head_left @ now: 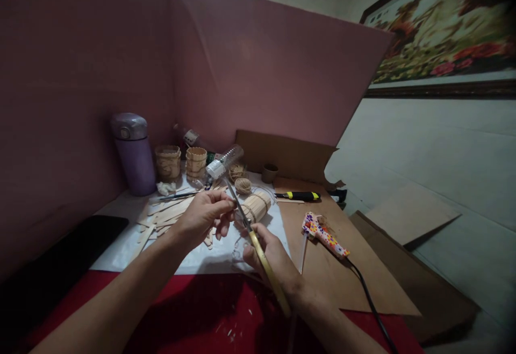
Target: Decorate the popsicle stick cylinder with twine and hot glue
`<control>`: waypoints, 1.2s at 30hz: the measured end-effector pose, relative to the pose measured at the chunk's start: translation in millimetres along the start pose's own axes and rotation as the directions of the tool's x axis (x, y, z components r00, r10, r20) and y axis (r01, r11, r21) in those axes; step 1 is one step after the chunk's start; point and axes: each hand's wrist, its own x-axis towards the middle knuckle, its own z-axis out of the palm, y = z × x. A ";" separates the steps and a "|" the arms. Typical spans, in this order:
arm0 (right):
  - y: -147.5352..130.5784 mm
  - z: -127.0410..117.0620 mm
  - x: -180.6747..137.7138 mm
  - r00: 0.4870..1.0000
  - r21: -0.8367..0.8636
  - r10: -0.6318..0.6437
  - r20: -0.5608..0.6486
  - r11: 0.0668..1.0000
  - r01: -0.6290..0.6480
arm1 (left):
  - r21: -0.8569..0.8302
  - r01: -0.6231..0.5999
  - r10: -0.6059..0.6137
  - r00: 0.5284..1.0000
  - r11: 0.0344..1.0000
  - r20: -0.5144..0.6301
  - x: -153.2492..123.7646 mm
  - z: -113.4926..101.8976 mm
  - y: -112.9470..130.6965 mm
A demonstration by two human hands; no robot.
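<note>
My right hand is wrapped round a pair of scissors with long yellow handles, its blades pointing up and away from me. Close to the blades, my left hand has thumb and forefinger pinched together; whatever lies between them is too small to make out. Just behind the scissors, a cylinder of pale wooden sticks bound with twine lies on its side. Loose craft sticks are scattered left of and beneath my left hand. Beyond the blades sits a ball of twine.
A purple tumbler, two stick-covered cups and a plastic bottle stand or lie at the back. On the cardboard to the right are a flowered glue gun, its black cord and a utility knife.
</note>
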 end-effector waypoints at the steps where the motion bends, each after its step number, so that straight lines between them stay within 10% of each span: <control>1: -0.3 -0.5 -0.2 1.000 -0.004 0.000 0.004 1.000 0.000 | 0.004 0.001 -0.001 1.000 1.000 0.002 -0.7 0.7 0.2; 36: -1.0 8.4 -0.6 0.989 0.102 0.064 -0.131 0.994 -0.050 | -0.025 0.020 -0.019 0.999 0.999 0.042 -0.3 1.2 -1.7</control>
